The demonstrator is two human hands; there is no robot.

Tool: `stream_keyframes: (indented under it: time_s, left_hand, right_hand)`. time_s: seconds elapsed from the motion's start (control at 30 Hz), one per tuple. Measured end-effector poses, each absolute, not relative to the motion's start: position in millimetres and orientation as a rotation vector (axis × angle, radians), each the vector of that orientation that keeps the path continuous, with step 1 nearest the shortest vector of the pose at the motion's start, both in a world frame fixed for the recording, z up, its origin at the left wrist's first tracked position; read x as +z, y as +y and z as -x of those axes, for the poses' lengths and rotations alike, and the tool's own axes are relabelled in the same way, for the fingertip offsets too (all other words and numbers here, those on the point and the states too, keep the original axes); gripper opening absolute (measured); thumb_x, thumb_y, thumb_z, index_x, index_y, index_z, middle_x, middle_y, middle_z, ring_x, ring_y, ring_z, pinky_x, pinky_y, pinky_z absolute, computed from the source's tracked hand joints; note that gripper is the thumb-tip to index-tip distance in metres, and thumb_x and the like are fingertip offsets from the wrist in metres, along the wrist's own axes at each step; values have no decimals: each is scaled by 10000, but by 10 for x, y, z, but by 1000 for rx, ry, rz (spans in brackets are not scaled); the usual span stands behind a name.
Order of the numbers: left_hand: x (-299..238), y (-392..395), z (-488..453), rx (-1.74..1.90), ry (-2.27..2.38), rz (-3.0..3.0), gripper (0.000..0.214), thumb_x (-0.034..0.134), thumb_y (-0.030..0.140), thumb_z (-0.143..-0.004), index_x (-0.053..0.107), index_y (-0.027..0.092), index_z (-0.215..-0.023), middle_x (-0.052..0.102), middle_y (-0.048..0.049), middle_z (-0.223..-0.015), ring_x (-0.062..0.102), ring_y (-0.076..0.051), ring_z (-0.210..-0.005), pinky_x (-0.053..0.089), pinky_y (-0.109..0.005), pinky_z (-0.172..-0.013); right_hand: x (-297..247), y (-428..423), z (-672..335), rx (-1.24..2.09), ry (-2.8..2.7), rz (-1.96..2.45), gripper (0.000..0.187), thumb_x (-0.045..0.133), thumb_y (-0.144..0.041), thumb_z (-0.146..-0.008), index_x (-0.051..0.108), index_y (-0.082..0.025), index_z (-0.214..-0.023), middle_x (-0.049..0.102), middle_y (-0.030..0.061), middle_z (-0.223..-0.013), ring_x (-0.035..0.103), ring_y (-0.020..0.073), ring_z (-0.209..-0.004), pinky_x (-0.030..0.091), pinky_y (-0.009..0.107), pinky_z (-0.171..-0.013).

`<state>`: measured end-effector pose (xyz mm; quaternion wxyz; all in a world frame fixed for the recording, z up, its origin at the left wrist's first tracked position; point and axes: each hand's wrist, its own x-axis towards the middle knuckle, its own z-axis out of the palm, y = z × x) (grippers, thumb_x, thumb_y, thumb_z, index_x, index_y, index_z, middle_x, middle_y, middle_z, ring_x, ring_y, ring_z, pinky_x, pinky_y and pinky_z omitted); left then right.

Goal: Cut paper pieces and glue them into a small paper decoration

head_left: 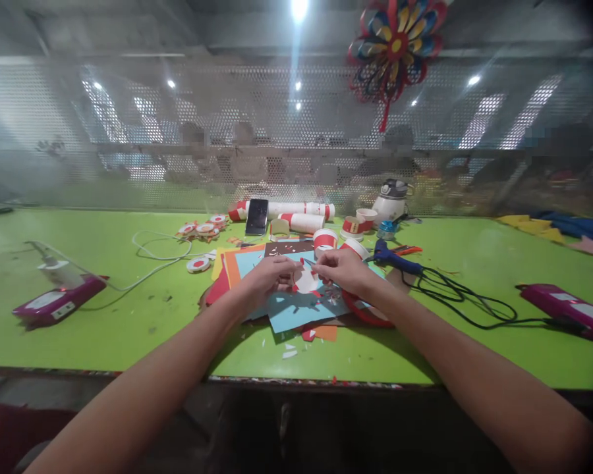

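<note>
My left hand is closed in a pinch above a pile of coloured paper. At its fingertips shows a small red piece, but I cannot tell whether the fingers grip it. Opposite, my right hand is closed too, with a thin pointed tool reaching from its fingertips toward the red piece. Below both hands lies a white paper shape with red bits, on a light blue sheet. A red curved thing sits under my right wrist, partly hidden.
Behind the hands stand red-and-white paper cups, a phone and a white bottle. A blue glue gun with a black cord lies right. Purple power strips lie at both sides of the green table. Paper scraps are scattered in front.
</note>
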<state>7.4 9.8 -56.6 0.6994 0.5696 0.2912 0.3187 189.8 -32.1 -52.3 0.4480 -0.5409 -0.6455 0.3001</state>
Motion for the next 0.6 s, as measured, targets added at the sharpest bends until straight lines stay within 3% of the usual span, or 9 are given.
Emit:
stream_keyframes:
  time_s: [0.2, 0.4, 0.5, 0.6]
  left_hand:
    - [-586, 144, -51, 674, 611, -1239, 130, 694, 184, -641, 628, 98, -715, 579, -25, -603, 499, -82, -488, 469, -240, -525]
    - [-569, 263, -33, 707, 605, -1099, 103, 608, 130, -720, 634, 94, -813, 637, -90, -745, 588, -127, -642, 498, -239, -597]
    - [-529, 300, -4, 744, 622, -1051, 131, 578, 116, -746, 632, 94, -863, 653, -99, -777, 596, -121, -651, 494, -209, -572]
    - [-475, 300, 20, 767, 642, -1024, 156, 553, 106, -763, 618, 80, -903, 659, -119, -832, 607, -122, -657, 490, -189, -535]
  right_hand:
    - [-513, -310, -1916, 858, -1529, 1293, 209, 648, -304, -719, 587, -147, -595, 547, -26, -453, 487, 80, -406, 393, 207, -410]
    - [-475, -368, -1850, 990, -1440, 1176, 310, 534, -471, -802, 598, -179, -886, 646, 48, -789, 611, 134, -694, 508, 223, -519]
    - [-465, -408, -1816, 1081, -1479, 1159, 377, 551, -521, -770, 613, -149, -775, 630, 37, -604, 570, 118, -484, 441, 210, -388]
    - [-456, -412, -1833, 1021, -1458, 1184, 387, 600, -506, -733, 580, -134, -626, 501, -34, -404, 387, 50, -309, 269, 167, -296]
